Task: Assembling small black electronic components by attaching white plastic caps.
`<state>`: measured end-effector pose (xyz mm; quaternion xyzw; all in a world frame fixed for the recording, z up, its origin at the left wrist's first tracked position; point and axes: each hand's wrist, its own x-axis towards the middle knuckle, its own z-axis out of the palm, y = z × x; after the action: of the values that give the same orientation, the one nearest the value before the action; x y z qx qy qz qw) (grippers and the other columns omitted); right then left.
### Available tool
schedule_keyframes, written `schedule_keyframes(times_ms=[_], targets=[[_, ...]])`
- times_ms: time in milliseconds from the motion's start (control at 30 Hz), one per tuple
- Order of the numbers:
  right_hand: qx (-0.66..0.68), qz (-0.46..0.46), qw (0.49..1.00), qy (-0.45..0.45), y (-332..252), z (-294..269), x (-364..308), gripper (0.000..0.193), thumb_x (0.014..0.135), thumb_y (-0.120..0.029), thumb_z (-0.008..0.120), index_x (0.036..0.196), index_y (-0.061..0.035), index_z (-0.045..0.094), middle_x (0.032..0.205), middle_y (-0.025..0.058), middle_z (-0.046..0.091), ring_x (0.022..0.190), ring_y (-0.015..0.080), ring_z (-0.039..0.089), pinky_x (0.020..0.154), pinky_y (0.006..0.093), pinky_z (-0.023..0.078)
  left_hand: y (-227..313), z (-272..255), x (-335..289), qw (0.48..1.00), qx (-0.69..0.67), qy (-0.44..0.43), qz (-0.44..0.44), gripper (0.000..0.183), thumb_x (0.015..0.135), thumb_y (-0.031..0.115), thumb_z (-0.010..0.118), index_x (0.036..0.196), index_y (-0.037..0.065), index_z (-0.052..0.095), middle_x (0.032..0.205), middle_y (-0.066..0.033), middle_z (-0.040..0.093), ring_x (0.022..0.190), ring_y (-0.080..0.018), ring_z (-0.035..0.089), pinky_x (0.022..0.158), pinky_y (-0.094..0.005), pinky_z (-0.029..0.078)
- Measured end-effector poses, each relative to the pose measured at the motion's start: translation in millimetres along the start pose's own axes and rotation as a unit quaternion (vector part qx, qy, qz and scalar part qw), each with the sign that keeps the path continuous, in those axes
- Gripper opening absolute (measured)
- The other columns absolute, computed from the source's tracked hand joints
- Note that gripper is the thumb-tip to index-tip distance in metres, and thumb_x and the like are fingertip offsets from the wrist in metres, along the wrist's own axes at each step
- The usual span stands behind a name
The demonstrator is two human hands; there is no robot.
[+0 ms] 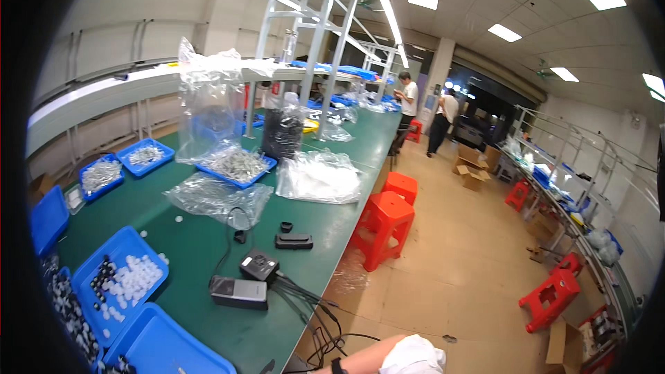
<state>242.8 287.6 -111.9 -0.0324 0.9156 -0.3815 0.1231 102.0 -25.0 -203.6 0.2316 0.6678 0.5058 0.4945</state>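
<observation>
Neither of my hands shows. At the lower edge, a bare forearm (367, 359) comes out of a white sleeve (415, 357), with a black band (337, 367) at its wrist; its hand is cut off by the frame. Nearest to that wrist, black cables (322, 322) hang over the edge of the green table (291, 197). They run to a grey-and-black box (239, 292) and a small black adapter (259, 264) on the tabletop. Behind these lie a black oblong device (294, 241) and a small black piece (286, 226).
Blue trays (156, 249) hold white and black small parts; another blue tray (239, 181) holds clear pieces. Plastic bags (320, 176) stand farther back. Red stools (385, 225) line the table's right side. Two people (409, 97) stand far off near cardboard boxes (472, 166).
</observation>
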Motion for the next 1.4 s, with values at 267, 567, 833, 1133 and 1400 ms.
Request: schedule_keyframes(times_ms=[267,567,833,1133,1400], targets=[[0.083,0.004,0.987,-0.141,-10,-5,32,0.038,0.072,-0.023,0.066,0.102,-0.0006,0.06,0.094,0.0201,0.057,0.088,0.0316,0.053,0.079,0.0396,0.041,152,46,-50,0.978,-0.19,-0.083,0.026,0.014,0.088,0.013,0.055,0.099,0.004,0.053,0.081,-0.0007,0.055,0.071,-0.0092,0.049,0.064,-0.0218,0.041],[-0.401,-0.014,0.908,-0.122,-4,-54,-17,0.025,0.059,-0.009,0.062,0.078,0.0057,0.062,0.082,0.021,0.059,0.088,0.0346,0.057,0.078,0.0416,0.045,149,64,-55,0.905,0.254,0.071,0.333,0.02,0.081,0.0,0.049,0.099,0.001,0.057,0.086,-0.0162,0.059,0.08,-0.0351,0.054,0.07,-0.037,0.045],[-0.401,0.17,0.896,-0.082,-131,-154,-36,0.028,0.064,-0.008,0.06,0.09,0.0021,0.059,0.062,0.0142,0.06,0.06,0.0295,0.063,0.048,0.0377,0.049,173,32,-46,0.905,0.153,0.013,0.397,0.015,0.078,0.0,0.057,0.093,-0.001,0.059,0.076,-0.0167,0.059,0.069,-0.034,0.057,0.06,-0.0374,0.046],[-0.014,0.039,0.994,-0.103,-142,-208,-40,0.059,0.076,-0.026,0.069,0.125,-0.0013,0.045,0.12,0.0144,0.053,0.107,0.0273,0.055,0.089,0.0355,0.045,204,-35,-80,0.869,0.229,-0.002,0.438,0.017,0.082,0.004,0.057,0.098,-0.001,0.06,0.095,-0.015,0.062,0.073,-0.029,0.058,0.066,-0.0343,0.048],[-0.184,0.274,0.888,0.322,46,-208,-16,0.104,0.061,-0.041,0.077,0.14,-0.0101,0.016,0.141,0.0304,0.012,0.13,0.0483,0.011,0.104,0.052,0.019,195,-121,-137,0.85,0.351,0.345,0.188,0.034,0.075,0.011,0.066,0.104,-0.002,0.054,0.093,-0.0158,0.057,0.079,-0.032,0.057,0.067,-0.0403,0.046]])
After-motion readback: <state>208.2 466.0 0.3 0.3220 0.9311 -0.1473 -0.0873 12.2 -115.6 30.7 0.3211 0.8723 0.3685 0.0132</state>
